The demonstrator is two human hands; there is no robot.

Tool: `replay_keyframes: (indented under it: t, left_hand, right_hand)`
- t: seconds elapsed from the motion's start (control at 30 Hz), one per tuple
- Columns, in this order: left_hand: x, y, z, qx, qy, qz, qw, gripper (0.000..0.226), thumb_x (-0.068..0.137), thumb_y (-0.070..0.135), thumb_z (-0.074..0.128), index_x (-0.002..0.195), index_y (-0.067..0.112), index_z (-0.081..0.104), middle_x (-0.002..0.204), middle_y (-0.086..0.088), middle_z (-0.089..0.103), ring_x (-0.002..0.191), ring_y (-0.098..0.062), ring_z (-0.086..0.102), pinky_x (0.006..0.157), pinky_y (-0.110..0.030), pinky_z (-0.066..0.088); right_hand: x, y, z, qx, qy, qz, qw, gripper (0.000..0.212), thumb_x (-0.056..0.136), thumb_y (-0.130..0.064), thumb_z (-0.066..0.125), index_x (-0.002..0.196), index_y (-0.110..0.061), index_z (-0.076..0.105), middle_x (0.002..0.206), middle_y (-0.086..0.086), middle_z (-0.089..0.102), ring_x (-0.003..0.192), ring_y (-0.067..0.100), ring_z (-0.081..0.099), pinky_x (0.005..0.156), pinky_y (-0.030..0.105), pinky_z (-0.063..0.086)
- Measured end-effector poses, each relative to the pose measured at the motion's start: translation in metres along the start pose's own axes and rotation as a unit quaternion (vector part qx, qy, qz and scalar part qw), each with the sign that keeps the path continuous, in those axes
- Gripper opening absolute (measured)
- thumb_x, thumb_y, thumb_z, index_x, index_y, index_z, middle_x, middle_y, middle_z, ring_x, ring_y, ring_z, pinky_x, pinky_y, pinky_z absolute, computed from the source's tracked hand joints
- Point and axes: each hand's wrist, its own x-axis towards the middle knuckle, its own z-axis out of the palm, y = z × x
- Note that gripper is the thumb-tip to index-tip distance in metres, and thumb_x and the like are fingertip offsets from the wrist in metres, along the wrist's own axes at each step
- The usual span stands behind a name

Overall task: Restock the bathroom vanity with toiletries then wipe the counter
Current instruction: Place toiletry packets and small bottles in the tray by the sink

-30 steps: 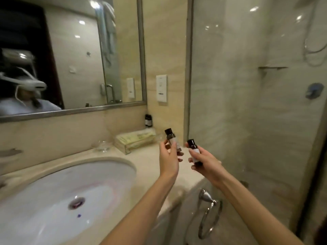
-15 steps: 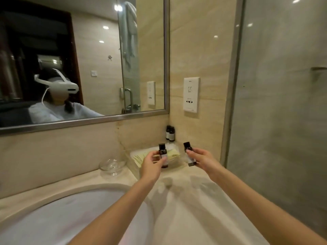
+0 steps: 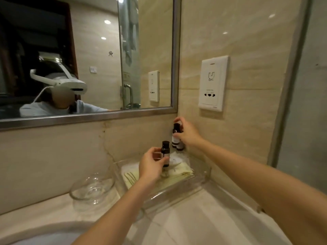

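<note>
Both hands are busy, each one with a little bottle. The left hand [image 3: 152, 167] pinches a small dark bottle [image 3: 165, 151] around its body, thumb on one side and curled fingers on the other, and holds it upright over the clear tray [image 3: 203, 175] (whether its bottom touches what lies below, I cannot tell). The right hand [image 3: 187, 133] reaches farther, into the corner where the two walls meet, and its curled fingers grip a second bottle [image 3: 175, 134], which has a dark cap and a white label. This one is upright too, just above and in front of the standing bottles [image 3: 180, 147], of which only the lower parts show under the hand, close against the wall. Inside the tray lie pale packets [image 3: 180, 171], one with green stripes. The tray stands on the light stone surface [image 3: 203, 218], pushed against the right wall, and a round glass bowl [image 3: 92, 190] stands just beside it on the left. At the bottom left, the rim of the sink [image 3: 53, 228] shows. Above the surface hangs a mirror [image 3: 97, 59] with a metal frame, and a white socket plate [image 3: 213, 84] sits on the right wall, above the right hand.
</note>
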Motion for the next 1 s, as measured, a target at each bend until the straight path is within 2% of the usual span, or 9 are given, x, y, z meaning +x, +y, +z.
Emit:
replay_keyframes:
  t: [0.2, 0.3, 0.4, 0.57, 0.67, 0.73, 0.83, 0.93, 1.0]
  left_hand:
    - [0.001, -0.005, 0.003, 0.081, 0.008, 0.026, 0.996, 0.022, 0.083, 0.021, 0.070, 0.101, 0.025, 0.057, 0.092, 0.008, 0.063, 0.081, -0.011, 0.061, 0.073, -0.031, 0.053]
    - [0.002, -0.003, 0.002, 0.121, 0.015, 0.022, 0.992, 0.022, 0.082, 0.023, 0.072, 0.098, 0.025, 0.056, 0.095, 0.006, 0.062, 0.085, -0.015, 0.062, 0.079, -0.038, 0.054]
    - [0.002, -0.005, 0.001, 0.144, 0.030, 0.021, 0.989, 0.030, 0.080, 0.023, 0.073, 0.106, 0.020, 0.058, 0.100, 0.002, 0.059, 0.088, -0.017, 0.060, 0.078, -0.035, 0.052]
    - [0.000, -0.005, 0.003, 0.123, 0.032, 0.012, 0.992, 0.031, 0.080, 0.015, 0.072, 0.107, 0.021, 0.057, 0.079, 0.002, 0.061, 0.077, -0.018, 0.061, 0.075, -0.037, 0.054]
    - [0.000, -0.006, 0.003, 0.107, 0.043, 0.011, 0.993, 0.033, 0.081, 0.011, 0.070, 0.110, 0.021, 0.057, 0.076, 0.002, 0.063, 0.074, -0.016, 0.063, 0.071, -0.035, 0.054]
    - [0.001, -0.007, 0.003, 0.105, 0.050, 0.012, 0.993, 0.033, 0.081, 0.011, 0.070, 0.109, 0.021, 0.057, 0.075, 0.002, 0.064, 0.072, -0.015, 0.063, 0.068, -0.032, 0.053]
    - [0.001, -0.006, 0.004, 0.104, 0.052, 0.009, 0.993, 0.031, 0.083, 0.011, 0.068, 0.110, 0.021, 0.058, 0.077, 0.004, 0.065, 0.074, -0.015, 0.064, 0.069, -0.034, 0.054]
    - [0.000, -0.003, 0.003, 0.114, 0.041, -0.001, 0.993, 0.026, 0.086, 0.010, 0.062, 0.110, 0.020, 0.062, 0.087, 0.006, 0.069, 0.083, -0.014, 0.065, 0.076, -0.034, 0.056]
    - [-0.001, -0.004, 0.003, 0.119, 0.034, -0.002, 0.992, 0.028, 0.087, 0.004, 0.056, 0.105, 0.021, 0.068, 0.094, 0.006, 0.072, 0.090, -0.014, 0.066, 0.080, -0.033, 0.056]
  right_hand:
    - [0.018, 0.004, 0.018, -0.265, 0.029, -0.036, 0.963, 0.039, 0.080, -0.035, 0.070, 0.115, -0.028, 0.055, 0.113, 0.007, 0.058, 0.110, 0.030, 0.050, 0.091, 0.039, 0.043]
    - [0.015, 0.004, 0.026, -0.302, 0.055, -0.022, 0.952, 0.043, 0.083, -0.035, 0.067, 0.121, -0.024, 0.054, 0.119, 0.010, 0.051, 0.115, 0.030, 0.041, 0.094, 0.036, 0.037]
    - [0.012, 0.006, 0.031, -0.332, 0.078, -0.054, 0.938, 0.040, 0.085, -0.030, 0.066, 0.121, -0.017, 0.052, 0.120, 0.009, 0.057, 0.115, 0.028, 0.044, 0.096, 0.035, 0.034]
    - [0.008, 0.010, 0.039, -0.368, 0.093, -0.075, 0.922, 0.045, 0.083, -0.025, 0.067, 0.124, -0.016, 0.051, 0.130, 0.009, 0.046, 0.120, 0.026, 0.039, 0.098, 0.034, 0.033]
    - [0.005, 0.009, 0.031, -0.302, 0.107, -0.098, 0.942, 0.046, 0.084, -0.023, 0.067, 0.127, -0.020, 0.051, 0.136, 0.007, 0.037, 0.127, 0.025, 0.033, 0.102, 0.034, 0.033]
    - [-0.003, 0.002, 0.018, -0.165, 0.121, -0.095, 0.974, 0.036, 0.089, -0.025, 0.061, 0.124, -0.020, 0.055, 0.130, 0.004, 0.041, 0.121, 0.020, 0.039, 0.099, 0.031, 0.038]
    - [-0.027, -0.005, 0.002, 0.068, -0.029, -0.018, 0.997, 0.034, 0.094, -0.039, 0.050, 0.120, -0.018, 0.056, 0.114, -0.002, 0.056, 0.094, 0.011, 0.057, 0.078, 0.025, 0.049]
    - [-0.053, 0.006, 0.007, 0.072, -0.164, 0.030, 0.983, 0.049, 0.085, -0.043, 0.063, 0.126, -0.019, 0.051, 0.111, -0.006, 0.058, 0.092, 0.006, 0.058, 0.067, 0.014, 0.043]
    - [-0.057, 0.020, 0.020, 0.056, -0.138, 0.032, 0.988, 0.049, 0.081, -0.034, 0.071, 0.123, -0.016, 0.054, 0.105, -0.006, 0.059, 0.094, 0.011, 0.059, 0.073, 0.016, 0.045]
